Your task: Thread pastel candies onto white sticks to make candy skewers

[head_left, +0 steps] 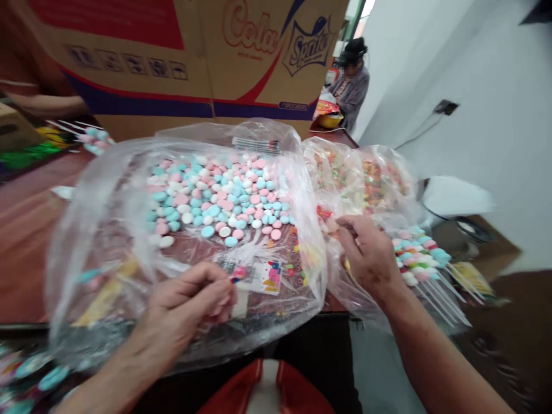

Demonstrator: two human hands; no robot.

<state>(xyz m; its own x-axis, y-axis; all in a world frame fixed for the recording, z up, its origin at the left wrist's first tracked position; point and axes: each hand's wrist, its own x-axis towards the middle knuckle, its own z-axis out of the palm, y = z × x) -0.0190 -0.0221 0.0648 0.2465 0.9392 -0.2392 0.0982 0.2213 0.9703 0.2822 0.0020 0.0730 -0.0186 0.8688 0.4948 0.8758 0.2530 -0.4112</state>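
Note:
A large see-through plastic bag (73,247) lies spread on the table, with pink, blue and white candies (224,201) heaped on it. Over its near part, my left hand (192,302) is closed, the thumb pressed to the curled fingers; what it grips is hidden. Just beyond those fingertips lies a printed card or packet (265,276). To the right, my right hand (366,250) has bent fingers at the edge of a second plastic bag (345,172) of colourful candies. Whatever its fingers pinch is too small to name. Candy skewers (420,259) on white sticks lie beside my right wrist.
Behind the bags stands a big cardboard box (259,75). More candy skewers (95,138) lie at the far left, near another person's arm (47,106). A person (353,80) is at the back right, by a white wall (474,132). Coloured pieces (30,379) sit below the table's front edge.

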